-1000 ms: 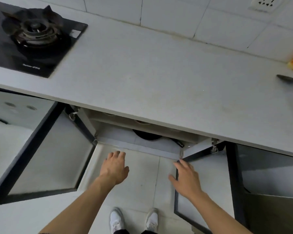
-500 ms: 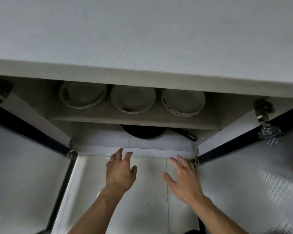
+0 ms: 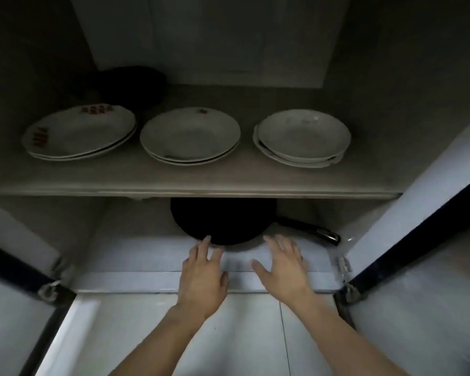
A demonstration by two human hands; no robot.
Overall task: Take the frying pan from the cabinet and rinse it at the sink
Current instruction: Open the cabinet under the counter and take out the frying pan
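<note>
A: Where did we find the frying pan (image 3: 223, 221)?

B: On the cabinet floor (image 3: 136, 251), pushed in under the shelf (image 3: 190, 180), so the shelf edge hid its back half. Its handle (image 3: 310, 231) pointed out to the right, toward the open right door (image 3: 418, 240)

A: And why were our hands where they were?

B: We were reaching in low, since the shelf left only a narrow gap above the pan. Our left hand (image 3: 202, 275) was flat with its fingers spread, the tips right at the pan's near rim; whether they touched it we could not tell. Our right hand (image 3: 282, 267) was spread wide too, holding nothing, just short of the rim and left of the handle

A: So neither hand had hold of anything?

B: No, both were unclenched and set apart from each other. We judged the left was placed to steady or slide the pan forward, while the right would need to go further right to take the handle

A: Any worry about the shelf above?

B: Three stacks of plates (image 3: 190, 137) sat near its front edge, with something dark (image 3: 133, 85) behind them. We thought lifting the pan too steeply might knock the shelf, so drawing it out flat seemed wiser
</note>
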